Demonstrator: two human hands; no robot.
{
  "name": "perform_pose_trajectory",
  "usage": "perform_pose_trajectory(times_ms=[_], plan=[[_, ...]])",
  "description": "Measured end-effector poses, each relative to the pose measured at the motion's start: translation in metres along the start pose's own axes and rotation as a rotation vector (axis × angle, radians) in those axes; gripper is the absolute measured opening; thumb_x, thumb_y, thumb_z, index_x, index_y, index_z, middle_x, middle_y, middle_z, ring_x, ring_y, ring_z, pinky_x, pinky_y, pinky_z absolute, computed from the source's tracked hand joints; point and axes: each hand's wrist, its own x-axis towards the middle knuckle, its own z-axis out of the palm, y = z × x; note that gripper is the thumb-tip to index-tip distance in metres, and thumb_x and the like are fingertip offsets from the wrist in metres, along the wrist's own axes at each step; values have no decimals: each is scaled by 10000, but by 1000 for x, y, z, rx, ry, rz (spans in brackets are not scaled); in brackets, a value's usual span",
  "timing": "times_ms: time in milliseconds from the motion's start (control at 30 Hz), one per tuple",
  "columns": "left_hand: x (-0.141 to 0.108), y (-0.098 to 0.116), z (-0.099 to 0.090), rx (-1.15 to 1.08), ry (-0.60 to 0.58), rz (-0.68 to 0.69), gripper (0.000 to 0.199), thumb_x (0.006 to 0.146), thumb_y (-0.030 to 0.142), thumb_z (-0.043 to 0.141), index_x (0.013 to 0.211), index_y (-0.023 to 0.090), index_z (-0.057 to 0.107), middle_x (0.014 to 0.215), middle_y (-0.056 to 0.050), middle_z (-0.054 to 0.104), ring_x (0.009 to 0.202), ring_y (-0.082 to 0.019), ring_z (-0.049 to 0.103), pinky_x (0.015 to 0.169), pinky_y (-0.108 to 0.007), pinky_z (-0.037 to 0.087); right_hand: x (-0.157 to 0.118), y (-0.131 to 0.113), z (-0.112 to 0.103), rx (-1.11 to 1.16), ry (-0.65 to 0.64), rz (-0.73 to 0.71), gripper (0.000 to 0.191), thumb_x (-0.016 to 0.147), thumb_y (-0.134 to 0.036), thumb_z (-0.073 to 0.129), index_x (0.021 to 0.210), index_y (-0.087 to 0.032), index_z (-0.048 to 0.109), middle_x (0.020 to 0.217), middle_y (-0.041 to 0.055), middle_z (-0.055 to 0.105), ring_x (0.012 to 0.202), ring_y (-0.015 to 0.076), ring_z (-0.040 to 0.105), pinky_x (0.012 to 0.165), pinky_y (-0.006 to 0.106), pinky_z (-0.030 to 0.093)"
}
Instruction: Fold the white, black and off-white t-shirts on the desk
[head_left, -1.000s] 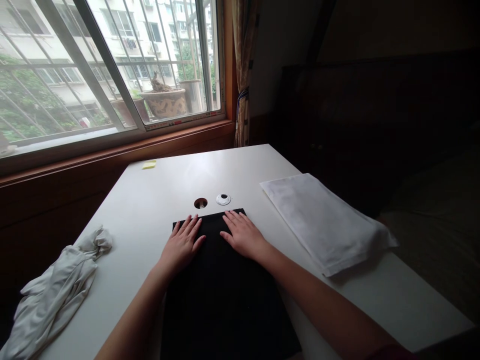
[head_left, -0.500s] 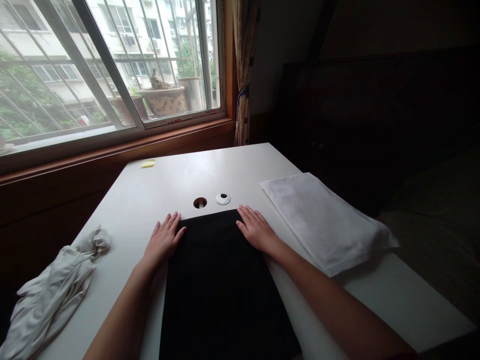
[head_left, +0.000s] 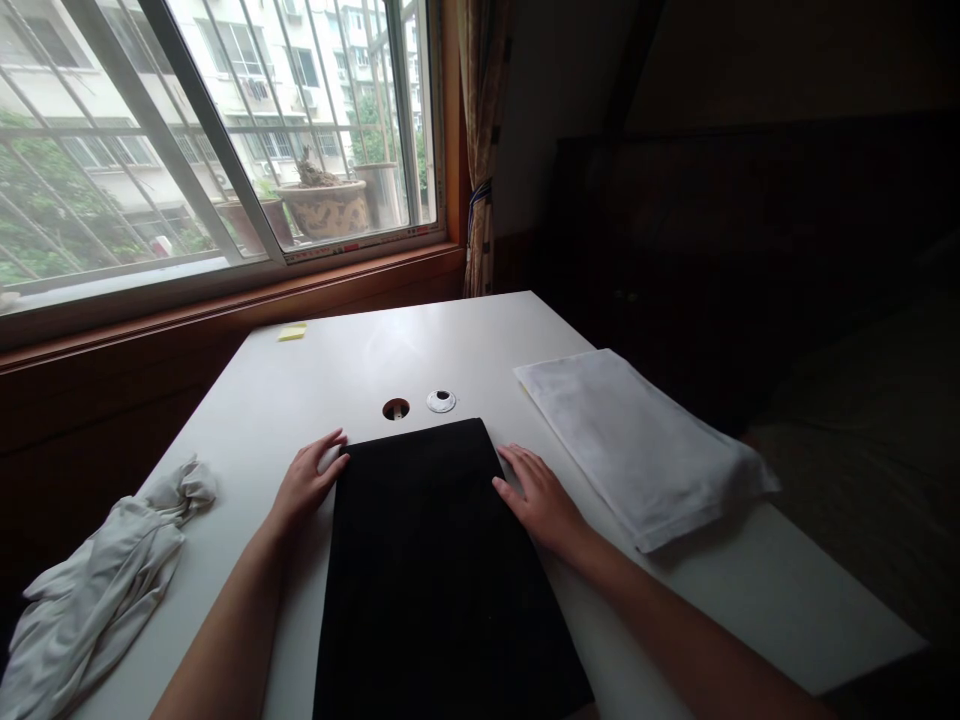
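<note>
Cloth [head_left: 442, 580], plain black and folded into a long, flat rectangle, lies in the middle of a broad white table [head_left: 337, 370] with a smooth top, its near end running out at the bottom of the view. The person's bare left hand [head_left: 307, 480] rests at its far left corner, thumb and fingers spread apart, the thumb tip at the cloth's edge; the hand is open, gathering up none of the material. The bare right hand [head_left: 544, 500] lies along the far part of the right edge, likewise open and loosely curved, its thumb at the border and its other fingers just beside it; whether either thumb presses on the fabric, I cannot tell. Just beyond the far edge are a round dark hole [head_left: 396, 410] in the tabletop and, to its right, a round white cap [head_left: 437, 406] with a dark opening. A flat white fabric piece [head_left: 630, 450] lies to the right, reaching over the table's side. A crumpled pale grey cloth [head_left: 112, 580] sits at the left edge, and a small yellow paper note [head_left: 292, 332] near the far left corner. Behind stands a barred sliding window [head_left: 225, 130], beside a tied, patterned beige curtain [head_left: 481, 150].
</note>
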Motion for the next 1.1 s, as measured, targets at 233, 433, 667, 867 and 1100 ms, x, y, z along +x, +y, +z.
perform_pose_trajectory(times_ms=[233,433,667,867,1100], plan=[[-3,6,-4,-90,-24,-50,596,911,553,629,1438,283,563,1258,-65,713,1311,-338,564,1134,-570,421,-15,-19,-16,250,-71,136,509,961,-402,593,1447,-268,527,1335,91,649,1164,273,632,1009,450,540],[-6,15,-1,-367,-23,-74,685,838,507,739,1453,280,540,1181,-62,674,1122,-294,678,987,-492,567,-9,-29,-29,313,-229,258,626,944,-484,599,1512,-260,460,1338,117,627,1076,266,669,929,432,552],[-5,20,9,-390,81,-28,619,841,447,754,1413,298,569,1177,-44,602,976,-219,676,876,-414,614,-13,-42,-48,313,-382,370,796,929,-575,608,1615,-332,284,1199,100,667,1037,302,687,880,465,544],[-8,26,7,-534,117,-105,650,824,461,769,1415,288,560,1193,-50,602,912,-207,676,754,-371,625,-19,-47,-55,439,-501,357,952,880,-568,701,1649,-386,171,1539,114,509,1386,362,520,1088,534,450],[-10,31,3,-640,223,-201,690,771,454,825,1392,287,573,1262,-66,611,909,-200,677,705,-322,594,-19,-48,-57,595,-606,291,976,869,-382,727,1662,-373,158,1515,84,563,1332,328,586,1143,516,425]])
